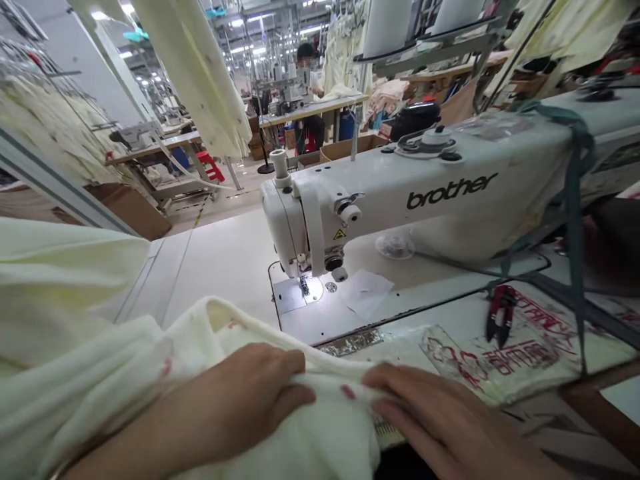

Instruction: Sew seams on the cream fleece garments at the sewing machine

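Pale yellow fabric (220, 333) with small reddish prints lies across the near left of the table and hangs over its front edge. My left hand (260, 393) pinches the fabric's edge between thumb and fingers. To its right, my right hand (425, 407) grips the same edge, with a short stretch of cloth between the two. Just beyond them stands a white Brother sewing machine (380, 180). Its lit needle and presser foot (304, 285) sit over the metal plate, apart from the fabric. Folds hide some of my fingertips.
Red-handled thread snips (501, 313) lie on the right of the table. A white scrap (367, 291) and a small clear dish (395, 245) rest by the machine. A green strap (575, 180) hangs over its arm. Another person (306, 67) sits at a machine farther back.
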A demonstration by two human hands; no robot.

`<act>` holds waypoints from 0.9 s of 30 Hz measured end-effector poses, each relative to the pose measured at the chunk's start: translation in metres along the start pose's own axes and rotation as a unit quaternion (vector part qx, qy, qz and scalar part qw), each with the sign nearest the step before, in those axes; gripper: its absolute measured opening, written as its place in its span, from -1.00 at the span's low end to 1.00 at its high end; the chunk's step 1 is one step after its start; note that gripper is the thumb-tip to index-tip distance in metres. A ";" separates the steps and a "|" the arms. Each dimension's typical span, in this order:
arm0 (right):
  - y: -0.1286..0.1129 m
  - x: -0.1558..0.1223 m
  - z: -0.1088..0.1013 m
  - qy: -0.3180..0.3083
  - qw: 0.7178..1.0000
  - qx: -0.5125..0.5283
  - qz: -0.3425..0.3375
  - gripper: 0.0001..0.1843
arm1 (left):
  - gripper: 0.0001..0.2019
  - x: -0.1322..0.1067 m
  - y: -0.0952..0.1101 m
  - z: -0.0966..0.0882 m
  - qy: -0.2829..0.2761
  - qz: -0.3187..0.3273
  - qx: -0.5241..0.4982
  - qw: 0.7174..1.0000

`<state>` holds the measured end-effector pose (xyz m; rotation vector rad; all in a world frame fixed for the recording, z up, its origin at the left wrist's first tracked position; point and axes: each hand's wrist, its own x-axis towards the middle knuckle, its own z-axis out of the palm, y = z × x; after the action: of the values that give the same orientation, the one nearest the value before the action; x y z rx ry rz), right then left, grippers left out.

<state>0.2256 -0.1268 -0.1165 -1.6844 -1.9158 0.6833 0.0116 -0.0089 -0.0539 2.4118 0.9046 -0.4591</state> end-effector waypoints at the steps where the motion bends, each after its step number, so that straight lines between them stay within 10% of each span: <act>1: -0.001 0.009 0.001 -0.016 0.999 -0.012 0.034 -0.86 | -0.69 0.007 -0.004 0.003 -0.001 -0.003 0.020 1.000; 7: -0.001 0.046 -0.001 -0.077 0.993 0.000 0.092 -0.90 | -0.73 0.032 0.004 0.011 0.002 -0.038 0.111 0.993; 11: 0.005 0.045 0.000 -0.082 0.992 0.026 0.093 -0.89 | -0.81 0.042 0.024 0.020 0.103 0.016 0.148 0.984; 19: 0.010 0.053 -0.005 -0.083 0.993 0.086 0.023 -0.90 | -0.93 0.051 0.016 0.026 0.091 0.090 0.049 0.991; 27: 0.005 0.057 -0.020 -0.123 0.983 0.126 0.041 -0.90 | -0.76 0.042 0.016 0.015 0.063 0.032 -0.111 0.991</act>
<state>0.2363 -0.0692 -0.1031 -1.5853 -1.8335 1.1632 0.0502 -0.0064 -0.0803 2.2764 0.8788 -0.1725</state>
